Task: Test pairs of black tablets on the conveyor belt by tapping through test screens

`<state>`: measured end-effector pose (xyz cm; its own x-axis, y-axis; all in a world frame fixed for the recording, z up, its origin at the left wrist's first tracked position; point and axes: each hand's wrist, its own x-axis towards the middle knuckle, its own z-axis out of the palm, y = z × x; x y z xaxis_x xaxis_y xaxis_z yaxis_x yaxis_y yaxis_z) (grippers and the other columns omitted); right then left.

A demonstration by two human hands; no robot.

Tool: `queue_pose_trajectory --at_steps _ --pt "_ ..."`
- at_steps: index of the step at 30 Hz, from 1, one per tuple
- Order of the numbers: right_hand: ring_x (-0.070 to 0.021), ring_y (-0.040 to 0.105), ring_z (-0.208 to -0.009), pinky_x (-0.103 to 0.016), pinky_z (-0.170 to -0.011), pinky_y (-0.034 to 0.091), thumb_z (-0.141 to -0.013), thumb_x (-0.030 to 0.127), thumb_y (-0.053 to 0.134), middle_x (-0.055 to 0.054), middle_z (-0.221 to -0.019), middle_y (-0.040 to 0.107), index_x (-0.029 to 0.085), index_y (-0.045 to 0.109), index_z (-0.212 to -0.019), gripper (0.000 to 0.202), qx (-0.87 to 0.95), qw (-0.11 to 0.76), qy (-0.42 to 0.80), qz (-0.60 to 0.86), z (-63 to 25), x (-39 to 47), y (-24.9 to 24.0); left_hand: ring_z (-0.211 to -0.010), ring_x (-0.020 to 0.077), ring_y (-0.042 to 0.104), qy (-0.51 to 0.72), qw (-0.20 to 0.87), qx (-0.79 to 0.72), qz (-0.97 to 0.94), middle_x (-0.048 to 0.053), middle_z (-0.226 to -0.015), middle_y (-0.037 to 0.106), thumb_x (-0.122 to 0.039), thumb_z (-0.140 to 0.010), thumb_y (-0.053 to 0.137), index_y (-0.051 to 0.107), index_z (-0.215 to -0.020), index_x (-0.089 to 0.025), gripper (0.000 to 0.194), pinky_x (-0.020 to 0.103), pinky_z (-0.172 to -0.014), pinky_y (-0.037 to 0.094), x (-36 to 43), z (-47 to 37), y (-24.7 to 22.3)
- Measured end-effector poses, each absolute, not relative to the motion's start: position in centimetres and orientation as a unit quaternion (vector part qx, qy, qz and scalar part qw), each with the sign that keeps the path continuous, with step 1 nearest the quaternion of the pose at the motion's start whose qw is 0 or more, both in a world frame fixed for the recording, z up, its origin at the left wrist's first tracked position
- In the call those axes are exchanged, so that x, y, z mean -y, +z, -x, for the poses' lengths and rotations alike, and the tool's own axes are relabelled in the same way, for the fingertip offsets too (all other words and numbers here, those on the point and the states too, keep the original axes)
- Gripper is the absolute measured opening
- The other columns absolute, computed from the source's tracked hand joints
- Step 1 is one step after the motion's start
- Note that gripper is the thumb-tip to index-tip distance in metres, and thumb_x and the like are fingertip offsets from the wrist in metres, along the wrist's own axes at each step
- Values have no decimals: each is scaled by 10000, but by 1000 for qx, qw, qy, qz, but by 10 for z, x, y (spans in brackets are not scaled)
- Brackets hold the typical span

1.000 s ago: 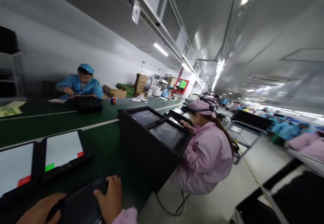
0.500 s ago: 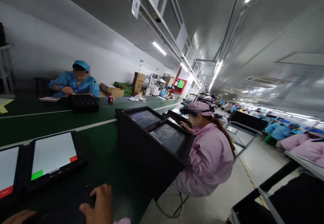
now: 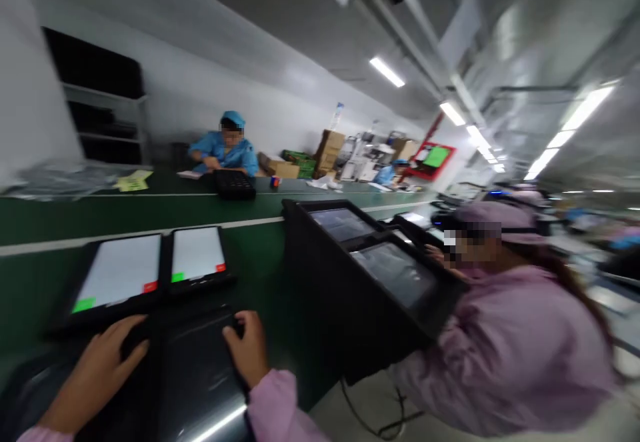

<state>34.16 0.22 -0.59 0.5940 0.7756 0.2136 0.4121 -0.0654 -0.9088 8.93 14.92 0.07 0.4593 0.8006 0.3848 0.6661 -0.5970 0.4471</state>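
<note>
A dark-screened tablet (image 3: 200, 369) in a black case lies low in the head view, with a light streak reflected on its glass. My right hand (image 3: 250, 352) grips its upper right edge, thumb over the front. At the left, my left hand (image 3: 103, 372) is curled with thumb and fingers around a black casing edge beside that screen; exactly where this edge belongs is hard to see in the dark. Just beyond my hands are two lit tablets, a left one (image 3: 123, 265) and a right one (image 3: 197, 252), both showing white screens with green and red corner blocks.
A black stand with two screens (image 3: 345, 275) is to the right, where a person in pink (image 3: 500, 355) works. Across the green table (image 3: 260, 249) sits a person in blue (image 3: 227, 149) behind a black tray (image 3: 234, 184). Yellow paper (image 3: 134, 181) and clear plastic (image 3: 65, 179) lie far left.
The view has swung left and down, so things appear farther right. Both my hands and the dark tablet now show more fully, close below the lit tablets.
</note>
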Motion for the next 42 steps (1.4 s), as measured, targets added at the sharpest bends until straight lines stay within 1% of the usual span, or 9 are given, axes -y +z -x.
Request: queue_pose_trajectory --at_steps 4,7,10,15,26,31,36,39,42 --pt "-297 477 -1300 -451 -1109 352 -766 298 714 -120 -1372 538 212 548 -1311 576 479 462 247 704 -342 71 -13 -1367 328 437 196 134 -487 -841 126 -1530 401 -551 -808 583 382 -1462 -202 768 470 -1128 361 -76 -22 17" --pt "-319 257 -1449 -495 -1166 257 -681 285 778 -105 -1551 340 232 421 -1456 855 545 358 269 708 -345 122 -24 -1401 370 380 114 150 -549 -814 130 -1605 256 -533 -693 729 267 -1533 -240 1003 479 -1119 387 -9 19 17" --pt "-309 161 -1479 -520 -1171 236 -711 311 765 -84 -1596 241 252 326 -1513 916 583 307 265 704 -345 149 -31 -1441 379 288 87 184 -555 -807 126 -1628 184 -430 -646 798 172 -1560 -267 1119 487 -1128 385 39 36 11" --pt "-297 195 -1471 -495 -1161 268 -785 439 727 -97 -1582 271 231 291 -1524 883 579 309 243 715 -346 153 -34 -1479 349 192 140 197 -546 -802 94 -1639 152 -383 -779 730 56 -1564 -320 1037 531 -1168 315 64 26 -1" --pt "-303 271 -1444 -463 -1155 286 -822 559 625 -104 -1568 297 206 332 -1498 817 494 331 299 746 -346 163 -28 -1460 312 280 174 241 -556 -776 103 -1609 250 -477 -884 623 77 -1563 -294 891 492 -1175 325 72 30 1" --pt "-329 353 -1395 -470 -1158 267 -829 652 543 -150 -1508 393 144 395 -1456 821 461 365 277 760 -343 117 -24 -1444 314 315 203 195 -581 -764 132 -1566 336 -497 -876 613 216 -1537 -208 823 470 -1171 335 31 21 2" --pt "-351 417 -1346 -502 -1136 298 -818 721 470 -179 -1451 461 111 454 -1401 845 426 405 273 761 -342 84 -17 -1337 290 472 341 142 -610 -701 161 -1424 502 -397 -951 466 406 -1428 -147 541 485 -1147 365 -10 15 17" --pt "-347 394 -1368 -509 -1142 299 -812 713 515 -151 -1467 452 156 471 -1391 805 425 396 314 751 -349 106 -31 -1333 274 484 354 198 -605 -685 114 -1422 520 -387 -950 490 436 -1408 -210 494 484 -1151 365 10 28 12" --pt "-362 301 -1423 -533 -1156 272 -794 677 587 -130 -1524 382 182 468 -1406 796 461 364 330 739 -355 140 -44 -1423 291 364 286 296 -589 -696 86 -1523 422 -410 -936 546 346 -1481 -274 597 505 -1165 337 50 41 -1"
